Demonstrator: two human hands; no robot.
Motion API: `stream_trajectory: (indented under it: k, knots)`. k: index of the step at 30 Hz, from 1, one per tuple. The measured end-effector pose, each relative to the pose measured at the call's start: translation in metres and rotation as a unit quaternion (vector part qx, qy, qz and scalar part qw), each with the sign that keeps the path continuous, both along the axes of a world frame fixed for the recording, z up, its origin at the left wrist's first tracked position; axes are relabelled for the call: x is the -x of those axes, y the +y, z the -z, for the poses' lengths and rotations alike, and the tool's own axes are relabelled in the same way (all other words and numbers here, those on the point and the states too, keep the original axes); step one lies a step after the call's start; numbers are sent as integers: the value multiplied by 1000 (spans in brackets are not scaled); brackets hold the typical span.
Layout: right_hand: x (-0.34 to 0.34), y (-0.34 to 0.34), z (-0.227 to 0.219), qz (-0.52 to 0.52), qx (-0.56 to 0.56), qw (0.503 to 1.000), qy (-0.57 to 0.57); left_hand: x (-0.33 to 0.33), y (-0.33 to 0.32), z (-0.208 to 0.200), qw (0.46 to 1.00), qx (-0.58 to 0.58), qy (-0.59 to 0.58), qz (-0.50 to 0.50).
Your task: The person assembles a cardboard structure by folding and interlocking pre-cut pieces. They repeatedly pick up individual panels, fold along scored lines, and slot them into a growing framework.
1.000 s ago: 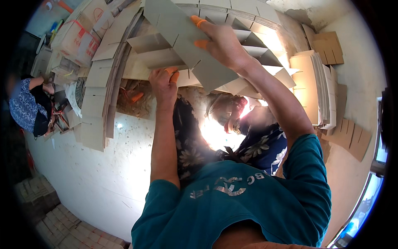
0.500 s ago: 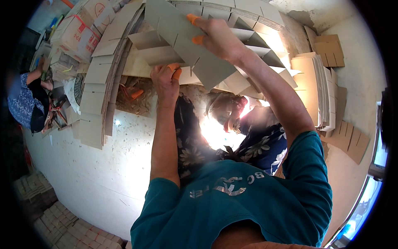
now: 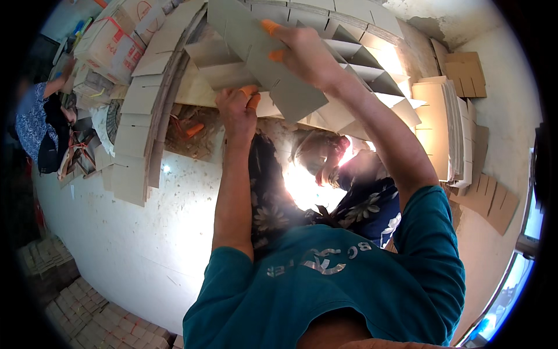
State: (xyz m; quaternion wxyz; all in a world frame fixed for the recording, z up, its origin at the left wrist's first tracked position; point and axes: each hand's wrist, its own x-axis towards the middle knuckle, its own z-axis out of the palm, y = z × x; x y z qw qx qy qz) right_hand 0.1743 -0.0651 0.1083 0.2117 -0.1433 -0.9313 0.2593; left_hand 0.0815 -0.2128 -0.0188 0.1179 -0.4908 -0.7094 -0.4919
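Observation:
A long grey slotted cardboard strip (image 3: 290, 93) slants across the work area, tilted over a partly assembled grid of cardboard dividers (image 3: 360, 58). My right hand (image 3: 311, 61) is closed on its upper right edge, with orange covers on the thumb and a finger. My left hand (image 3: 235, 113), also wearing orange finger covers, pinches at the lower cardboard strips (image 3: 229, 75) that cross under the long one. The exact edge between its fingertips is partly hidden.
Stacked slotted cardboard sheets (image 3: 136, 134) stand on the left, another stack (image 3: 433, 125) on the right. Printed cartons (image 3: 110, 49) sit at the far left, near another person (image 3: 40, 122). An orange-handled tool (image 3: 193, 130) lies behind my left forearm. Bundled cardboard (image 3: 93, 314) covers the lower left floor.
Both hands keep their hold, and the long strip stays nearly in place over the grid. The view has shifted slightly. At the far left, the other person's arm has moved.

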Motion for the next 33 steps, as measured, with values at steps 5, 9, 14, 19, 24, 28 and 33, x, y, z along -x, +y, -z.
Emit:
stream_trajectory:
  k: [5,9,14,19,24,28,33]
  knots:
    - [-7,-13,-7,26,9,997,-66,1,-2,0,1000,2,-27,12]
    - [-1,3,26,-30,-30,998,38,-2,0,-1,999,22,-36,11]
    - [11,-7,36,-38,12,999,-13,-1,-3,3,999,28,-9,-12]
    - [21,-5,61,-53,-20,992,-112,0,0,6,999,36,5,-17]
    - [29,-14,56,-72,-88,968,-226,2,1,6,999,38,-2,-26]
    - [30,-4,48,-61,-66,969,-230,-4,1,-1,996,58,34,-53]
    - [14,65,69,141,-140,972,-128,-12,-3,-8,986,94,116,-77]
